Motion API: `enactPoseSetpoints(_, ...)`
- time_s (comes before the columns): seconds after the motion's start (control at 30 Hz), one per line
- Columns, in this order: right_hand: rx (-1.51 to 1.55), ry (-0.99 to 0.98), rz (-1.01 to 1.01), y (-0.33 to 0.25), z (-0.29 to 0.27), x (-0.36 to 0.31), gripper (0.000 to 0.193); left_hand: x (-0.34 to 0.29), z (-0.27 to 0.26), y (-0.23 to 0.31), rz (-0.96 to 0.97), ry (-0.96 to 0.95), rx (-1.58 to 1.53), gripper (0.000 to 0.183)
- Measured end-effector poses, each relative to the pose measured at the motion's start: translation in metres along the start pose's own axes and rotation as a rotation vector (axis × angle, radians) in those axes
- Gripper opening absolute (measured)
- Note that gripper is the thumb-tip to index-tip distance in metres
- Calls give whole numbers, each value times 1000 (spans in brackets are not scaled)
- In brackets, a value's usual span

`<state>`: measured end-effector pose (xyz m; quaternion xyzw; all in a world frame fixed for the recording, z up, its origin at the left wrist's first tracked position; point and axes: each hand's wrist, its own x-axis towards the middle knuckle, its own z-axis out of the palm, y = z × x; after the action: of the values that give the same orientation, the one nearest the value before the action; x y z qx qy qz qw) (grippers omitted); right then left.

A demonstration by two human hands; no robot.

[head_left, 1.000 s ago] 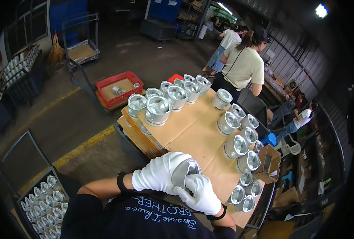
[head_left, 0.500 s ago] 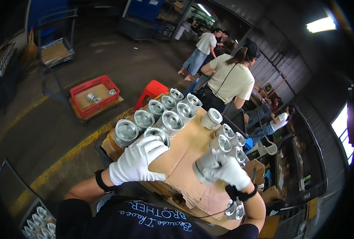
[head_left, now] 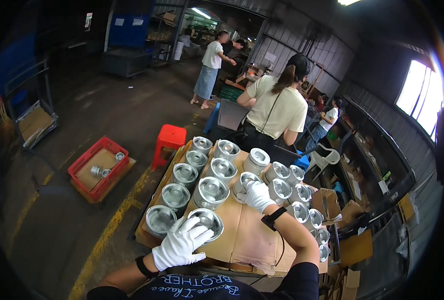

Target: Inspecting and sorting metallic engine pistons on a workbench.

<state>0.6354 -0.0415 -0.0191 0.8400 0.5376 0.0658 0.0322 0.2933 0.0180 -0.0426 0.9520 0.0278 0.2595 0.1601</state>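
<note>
Silvery metal pistons stand in rows on a cardboard-covered table point(head_left: 247, 235). My right hand point(head_left: 259, 196), in a white glove, is closed on a piston point(head_left: 243, 184) in the middle of the table, just in front of another upright piston point(head_left: 256, 160). My left hand point(head_left: 182, 243), also gloved in white, lies with stretched fingers over the rim of the nearest piston point(head_left: 207, 220) of the left group; its thumb points away from the piston. Beside that hand stands another piston point(head_left: 161, 220). The underside of the piston in my right hand is partly hidden.
More pistons point(head_left: 299, 212) line the table's right side. A red stool point(head_left: 169, 142) stands past the far left corner. On the floor at left, a red crate point(head_left: 75, 176) holds a few pistons. A person in a cream shirt point(head_left: 277, 107) is close beyond the table; others work farther back.
My right hand has carried its piston away from me to the middle of the table. My left hand stays at the nearest left-hand piston. The view has turned to the right.
</note>
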Motion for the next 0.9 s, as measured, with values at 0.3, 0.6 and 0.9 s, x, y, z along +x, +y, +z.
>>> enactPoseSetpoints(0.3,146,-176,-235,58,-63,-31,44,2,2,-10,-7,42,-16,56)
enactPoseSetpoints(0.6,91,-35,154,117,-118,-47,28,10,17,-1,-72,97,-25,38)
enactPoseSetpoints(0.9,-83,-332,32,119,-55,-36,40,13,21,9,-130,132,-13,34)
